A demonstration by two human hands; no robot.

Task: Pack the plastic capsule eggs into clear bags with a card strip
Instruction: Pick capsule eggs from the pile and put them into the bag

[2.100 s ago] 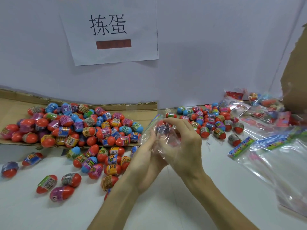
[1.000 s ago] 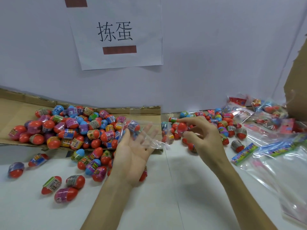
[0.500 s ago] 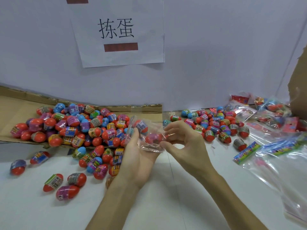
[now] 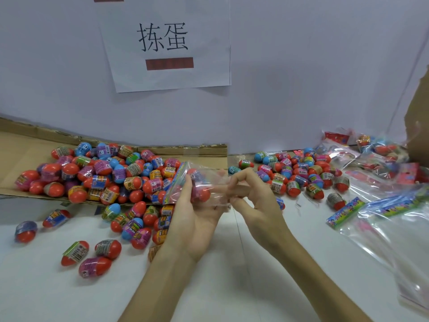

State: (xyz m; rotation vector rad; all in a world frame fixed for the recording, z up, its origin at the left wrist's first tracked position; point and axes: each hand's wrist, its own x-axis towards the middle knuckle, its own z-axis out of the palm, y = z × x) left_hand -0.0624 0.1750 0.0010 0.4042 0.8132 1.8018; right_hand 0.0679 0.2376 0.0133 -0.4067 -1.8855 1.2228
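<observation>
The left hand (image 4: 197,219) gripped the bag (image 4: 216,180) from beneath; the right hand (image 4: 253,201) pinched its mouth. The film looked thin and slippery, and the eggs (image 4: 203,194) inside light and hard. It was best held at the rim, beside that pinch.

clear bag (image 4: 210,182) at centre, mouth toward 3 o'clock, red eggs (image 4: 202,194) inside, card strip (image 4: 173,185) at its 9 o'clock end. loose capsule eggs (image 4: 104,175) heaped 10 o'clock, fewer 2 o'clock.

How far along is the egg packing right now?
Done: filled bags lie at far right. In hand: left hand holds a clear bag with eggs and a card strip, right hand pinching its mouth. Left: many loose eggs on the cardboard and table.
</observation>
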